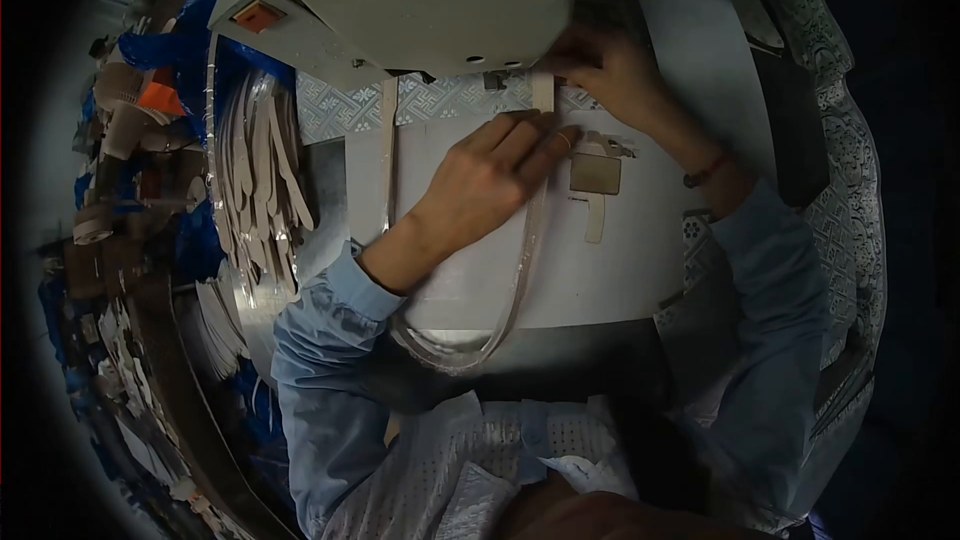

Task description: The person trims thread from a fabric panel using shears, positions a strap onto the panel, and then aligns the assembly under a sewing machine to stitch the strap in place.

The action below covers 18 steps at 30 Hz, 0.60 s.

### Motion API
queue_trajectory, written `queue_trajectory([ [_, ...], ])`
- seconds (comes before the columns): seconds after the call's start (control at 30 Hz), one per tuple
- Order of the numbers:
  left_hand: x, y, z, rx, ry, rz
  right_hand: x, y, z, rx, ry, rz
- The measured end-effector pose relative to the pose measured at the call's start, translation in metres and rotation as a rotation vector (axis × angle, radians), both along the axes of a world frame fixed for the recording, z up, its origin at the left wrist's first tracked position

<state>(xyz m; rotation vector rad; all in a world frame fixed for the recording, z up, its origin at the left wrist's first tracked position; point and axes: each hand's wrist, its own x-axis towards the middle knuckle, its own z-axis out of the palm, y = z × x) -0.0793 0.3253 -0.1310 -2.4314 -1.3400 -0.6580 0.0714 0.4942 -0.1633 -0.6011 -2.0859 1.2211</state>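
Note:
A long pale strip (521,265) hangs in a U-shaped loop over the white work surface (450,292), both its ends running up to the grey machine (430,5). My left hand (485,178) lies across the strip's right side, its fingers bent together and pressed on the strip just below the machine. Close to the machine's lower right corner is my right hand (612,75), its fingertips in shadow near the strip's upper end; what they hold, if anything, is hidden. Right of my left hand lies a small tan rectangular piece (595,174) with a short pale tab below it.
A thick bundle of pale strips (262,175) hangs at the left, beside blue plastic (195,50). An orange switch (258,15) sits on the machine's left side. Patterned cloth (845,210) lines the right edge. More strips and cluttered items fill the far left.

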Motion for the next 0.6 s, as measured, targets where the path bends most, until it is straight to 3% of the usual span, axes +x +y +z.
queue_trajectory([
  [0.03,-0.003,0.000,0.002,-0.012,0.006,0.044,-0.005,-0.004,0.003,-0.010,-0.003,0.004],
  [0.1,-0.009,0.000,0.003,-0.038,-0.006,0.069,-0.015,-0.012,0.018,0.407,-0.097,-0.166],
  [0.13,-0.011,0.000,0.002,-0.055,-0.016,0.088,-0.016,-0.011,0.014,0.400,-0.099,-0.164],
  [0.2,-0.014,0.002,-0.002,-0.056,-0.048,0.086,-0.015,-0.009,0.008,0.649,0.019,-0.130],
  [0.43,-0.018,0.006,-0.007,-0.019,-0.096,0.085,-0.005,-0.016,0.015,0.912,-0.130,-0.057],
  [0.6,-0.022,0.013,-0.011,0.027,-0.046,0.088,-0.005,-0.019,0.014,1.228,-0.340,-0.155],
])
